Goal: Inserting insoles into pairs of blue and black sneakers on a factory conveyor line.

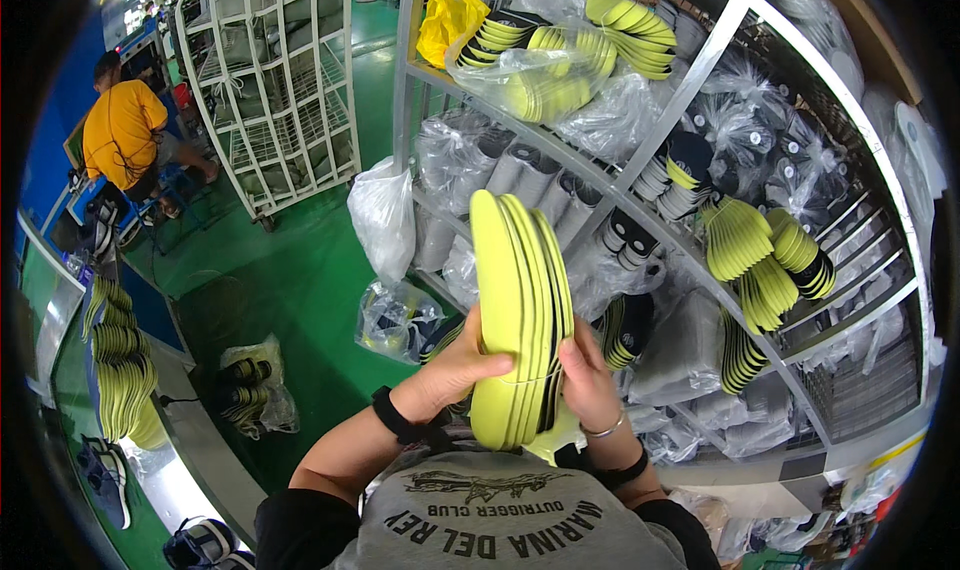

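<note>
A stack of yellow-green shoe insoles (508, 300) stands upright in front of my chest, held between both hands. A thin band or string appears to run round its lower part. My left hand (458, 362) grips the stack's left side, thumb across the front insole. On the right edge, my right hand (590, 375) closes round the stack with its thumb against the insoles. Some layers toward the right look dark. The far fingers of both hands are hidden behind the stack.
A metal rack (720, 60) holds bagged insoles and loose yellow-green bundles (740, 235). A white wire cart (265, 100) stands at the far left, near a seated person in orange (125, 130). More insoles (120, 370) line a bench at left. Plastic bags (395, 320) lie on the green floor.
</note>
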Motion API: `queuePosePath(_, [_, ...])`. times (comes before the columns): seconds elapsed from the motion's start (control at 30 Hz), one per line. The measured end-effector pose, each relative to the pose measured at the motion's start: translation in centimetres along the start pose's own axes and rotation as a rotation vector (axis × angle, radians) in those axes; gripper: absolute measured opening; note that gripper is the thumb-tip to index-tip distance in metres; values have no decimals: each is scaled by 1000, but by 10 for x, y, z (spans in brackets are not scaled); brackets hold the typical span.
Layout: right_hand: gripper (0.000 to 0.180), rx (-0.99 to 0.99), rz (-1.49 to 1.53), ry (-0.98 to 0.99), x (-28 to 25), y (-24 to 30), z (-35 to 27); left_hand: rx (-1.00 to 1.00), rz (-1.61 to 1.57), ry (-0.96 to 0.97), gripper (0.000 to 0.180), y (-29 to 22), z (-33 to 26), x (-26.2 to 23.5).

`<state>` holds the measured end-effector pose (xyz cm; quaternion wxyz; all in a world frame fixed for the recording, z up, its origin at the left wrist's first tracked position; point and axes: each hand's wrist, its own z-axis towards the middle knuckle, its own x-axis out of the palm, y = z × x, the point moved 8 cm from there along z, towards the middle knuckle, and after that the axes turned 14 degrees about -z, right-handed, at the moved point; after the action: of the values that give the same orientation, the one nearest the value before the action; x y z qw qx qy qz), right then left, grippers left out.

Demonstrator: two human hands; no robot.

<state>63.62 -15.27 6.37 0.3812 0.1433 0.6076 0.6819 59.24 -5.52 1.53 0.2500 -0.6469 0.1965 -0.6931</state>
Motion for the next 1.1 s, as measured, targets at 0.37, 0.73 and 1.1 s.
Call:
queuePosePath(0.37, [56,49,308,170,17,-33,-9,-3,-282,6,85,12,-7,-23])
queuePosePath(0.73, [66,20,-219,219,15,-14,-2,-10,-239,10,82,-1,-11,-31])
queuePosePath(1.1, [65,182,-87,689,19,-28,-14,-145,-700,-301,53,-6,-28,-65])
